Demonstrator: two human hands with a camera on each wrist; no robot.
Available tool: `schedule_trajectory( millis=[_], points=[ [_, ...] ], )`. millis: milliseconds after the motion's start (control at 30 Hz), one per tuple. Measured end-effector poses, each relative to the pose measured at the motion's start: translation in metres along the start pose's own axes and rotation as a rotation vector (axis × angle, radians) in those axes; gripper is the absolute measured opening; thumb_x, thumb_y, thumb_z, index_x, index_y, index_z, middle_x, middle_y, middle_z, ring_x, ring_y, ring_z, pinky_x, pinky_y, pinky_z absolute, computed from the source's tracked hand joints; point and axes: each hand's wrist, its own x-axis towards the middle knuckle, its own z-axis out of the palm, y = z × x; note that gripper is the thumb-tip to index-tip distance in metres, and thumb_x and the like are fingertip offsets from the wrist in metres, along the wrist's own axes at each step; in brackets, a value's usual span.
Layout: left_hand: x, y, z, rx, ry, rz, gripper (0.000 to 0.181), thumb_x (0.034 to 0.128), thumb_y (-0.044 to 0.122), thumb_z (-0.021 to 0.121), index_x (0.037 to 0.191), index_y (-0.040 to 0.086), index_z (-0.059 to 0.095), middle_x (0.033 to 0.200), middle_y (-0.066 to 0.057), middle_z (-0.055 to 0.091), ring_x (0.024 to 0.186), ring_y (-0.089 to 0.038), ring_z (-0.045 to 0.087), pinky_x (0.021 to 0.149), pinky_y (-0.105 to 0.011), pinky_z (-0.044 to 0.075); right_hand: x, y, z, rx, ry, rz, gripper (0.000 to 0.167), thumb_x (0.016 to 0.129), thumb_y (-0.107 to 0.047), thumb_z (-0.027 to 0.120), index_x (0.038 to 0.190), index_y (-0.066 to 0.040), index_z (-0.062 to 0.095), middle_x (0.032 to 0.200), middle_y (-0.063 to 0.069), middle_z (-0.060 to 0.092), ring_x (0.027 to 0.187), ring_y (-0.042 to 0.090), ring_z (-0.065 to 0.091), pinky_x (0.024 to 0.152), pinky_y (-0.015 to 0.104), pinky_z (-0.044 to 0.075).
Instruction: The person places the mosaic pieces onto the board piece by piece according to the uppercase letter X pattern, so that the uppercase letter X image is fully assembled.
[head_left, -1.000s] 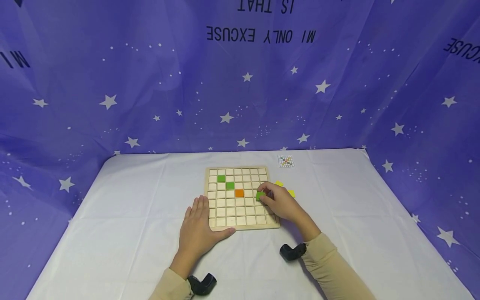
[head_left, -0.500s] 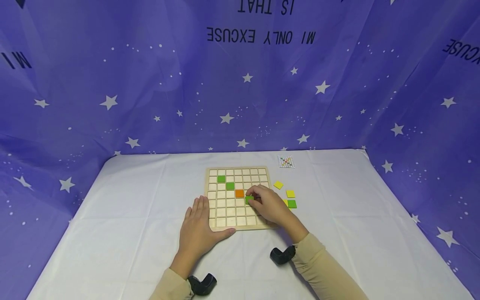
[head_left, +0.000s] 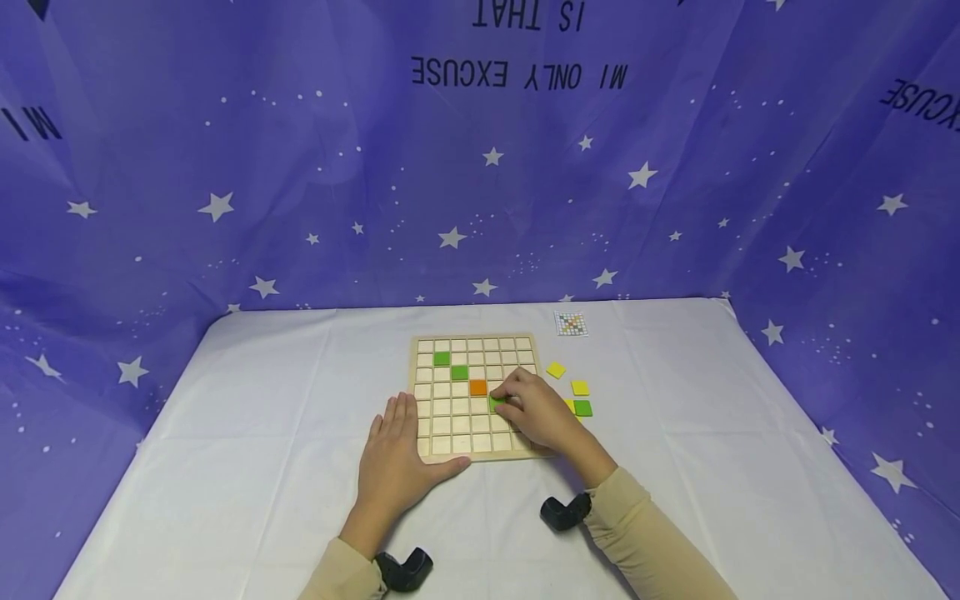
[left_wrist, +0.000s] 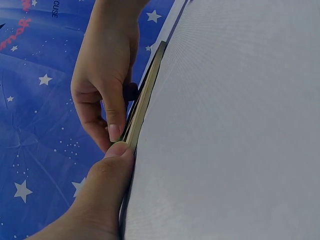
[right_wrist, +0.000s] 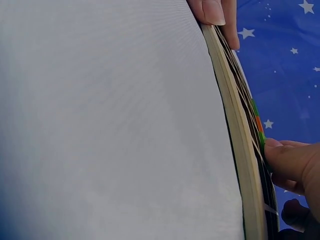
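A square wooden grid board (head_left: 461, 425) lies on the white cloth. Set diagonally in its cells are a green tile (head_left: 442, 358), another green tile (head_left: 460, 372) and an orange tile (head_left: 477, 387). My right hand (head_left: 542, 414) pinches a further green tile (head_left: 496, 404) between thumb and fingers, down at a cell diagonally below the orange one; the fingers partly cover it. My left hand (head_left: 393, 462) rests at the board's near left corner, fingers straight along the left side and thumb along the front edge. In the left wrist view that thumb (left_wrist: 107, 167) touches the board's edge.
Right of the board lie loose tiles: a yellow tile (head_left: 556, 370), a second yellow tile (head_left: 581, 387), a green tile (head_left: 583, 408) and a partly hidden yellow tile (head_left: 569, 406). A small printed grid card (head_left: 572, 324) lies farther back. A purple starry curtain (head_left: 450, 192) surrounds the table.
My right hand has carried the pinched green tile leftward over the board and lowered it beside the orange tile's lower right corner. The loose tiles came into sight. My left hand stayed put.
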Motion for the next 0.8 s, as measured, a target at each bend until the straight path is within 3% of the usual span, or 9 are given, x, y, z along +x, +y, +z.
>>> schedule_trajectory(
  millis=[167, 333, 567, 800],
  points=[
    [-0.001, 0.0, 0.0, -0.003, 0.001, -0.003, 0.137, 0.063, 0.093, 0.057, 0.156, -0.002, 0.023, 0.164, -0.018, 0.023, 0.153, -0.034, 0.02, 0.123, -0.054, 0.022, -0.003, -0.001, -0.001, -0.039, -0.007, -0.021, 0.019, 0.093, -0.025, 0.071, 0.11, -0.019, 0.077, 0.102, -0.01, 0.058, 0.097, 0.008, 0.056, 0.088, 0.032, 0.051],
    [0.0, 0.0, 0.0, -0.007, 0.003, -0.001, 0.137, 0.0631, 0.093, 0.057, 0.156, -0.002, 0.022, 0.164, -0.018, 0.023, 0.153, -0.034, 0.02, 0.123, -0.054, 0.022, -0.01, 0.003, -0.007, -0.067, -0.011, -0.022, 0.03, 0.095, -0.028, 0.069, 0.124, -0.024, 0.07, 0.101, -0.013, 0.058, 0.089, 0.006, 0.052, 0.079, 0.028, 0.047],
    [0.0, 0.001, 0.001, -0.017, 0.019, 0.003, 0.136, 0.063, 0.091, 0.06, 0.155, -0.003, 0.024, 0.163, -0.019, 0.024, 0.153, -0.035, 0.021, 0.123, -0.054, 0.022, -0.029, 0.026, -0.03, -0.046, 0.041, 0.004, 0.036, 0.095, -0.025, 0.069, 0.13, -0.019, 0.064, 0.094, -0.011, 0.058, 0.076, 0.008, 0.049, 0.067, 0.025, 0.043],
    [-0.001, 0.001, 0.001, -0.014, 0.035, 0.013, 0.135, 0.0633, 0.089, 0.062, 0.155, -0.003, 0.024, 0.163, -0.019, 0.025, 0.153, -0.035, 0.022, 0.123, -0.054, 0.022, -0.049, 0.058, -0.052, -0.072, 0.055, 0.108, 0.038, 0.093, -0.026, 0.071, 0.128, -0.017, 0.063, 0.099, -0.005, 0.06, 0.09, 0.014, 0.055, 0.081, 0.035, 0.048]
  ],
)
